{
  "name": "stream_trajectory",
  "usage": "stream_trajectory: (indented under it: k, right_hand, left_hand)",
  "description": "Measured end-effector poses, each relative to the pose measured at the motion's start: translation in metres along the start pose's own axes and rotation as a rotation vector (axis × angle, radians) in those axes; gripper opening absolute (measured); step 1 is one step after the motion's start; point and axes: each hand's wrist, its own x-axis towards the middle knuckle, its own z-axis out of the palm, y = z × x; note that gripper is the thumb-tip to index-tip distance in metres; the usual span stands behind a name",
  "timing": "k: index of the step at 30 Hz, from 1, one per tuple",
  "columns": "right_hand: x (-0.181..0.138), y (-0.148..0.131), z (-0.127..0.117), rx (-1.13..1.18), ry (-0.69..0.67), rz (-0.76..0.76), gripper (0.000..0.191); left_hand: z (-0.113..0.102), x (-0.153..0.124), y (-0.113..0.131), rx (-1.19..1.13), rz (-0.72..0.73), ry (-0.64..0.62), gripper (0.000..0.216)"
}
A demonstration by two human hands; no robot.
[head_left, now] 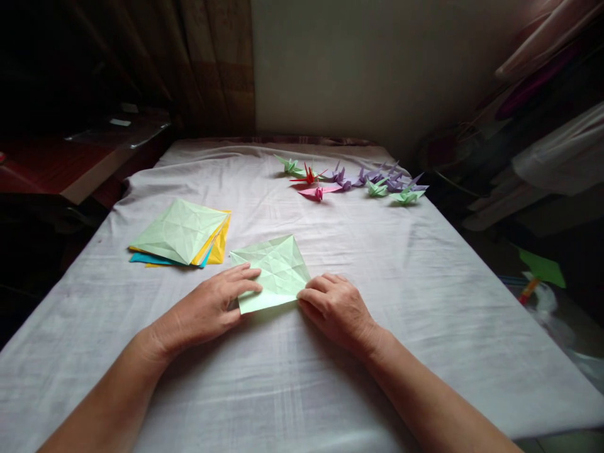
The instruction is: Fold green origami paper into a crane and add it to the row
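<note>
While the right hand pinches the near right corner of a creased pale-green origami sheet, the left hand lies spread, fingers over its left edge. White cloth stretches from there to the desk's right edge. Left of the sheet, just apart, sits a paper stack (green uppermost); folded paper cranes cluster toward the far right corner.

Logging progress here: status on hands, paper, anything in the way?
Left hand resting on creased green sheet; right hand pinching its near right corner. Paper stack to the left, folded cranes farther back; neither touching sheet.
</note>
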Motion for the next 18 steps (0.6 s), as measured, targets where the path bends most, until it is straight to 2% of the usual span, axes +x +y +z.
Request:
stream_trajectory:
  k: [2, 5, 8, 11, 14, 18]
  right_hand:
    - [0.000, 0.000, 0.002, 0.032, -0.015, 0.058, 0.018]
    - [-0.001, 0.001, 0.006, 0.082, -0.016, 0.131, 0.017]
    - [0.000, 0.000, 0.010, 0.098, 0.029, 0.195, 0.012]
    - [0.001, 0.000, 0.012, 0.109, 0.050, 0.238, 0.007]
    - [0.002, -0.001, 0.013, 0.113, 0.056, 0.257, 0.005]
    - [0.003, -0.002, 0.013, 0.099, 0.064, 0.259, 0.006]
  left_hand:
    - [-0.003, 0.003, -0.003, -0.049, -0.015, 0.046, 0.023]
    - [0.000, 0.009, -0.002, -0.038, -0.084, 0.148, 0.023]
    - [0.009, 0.012, 0.001, 0.046, -0.155, 0.284, 0.032]
    - [0.017, 0.014, 0.006, 0.156, -0.135, 0.394, 0.049]
    - [0.019, 0.017, 0.016, 0.289, -0.015, 0.403, 0.039]
    - [0.026, 0.019, 0.036, 0.359, 0.190, 0.271, 0.030]
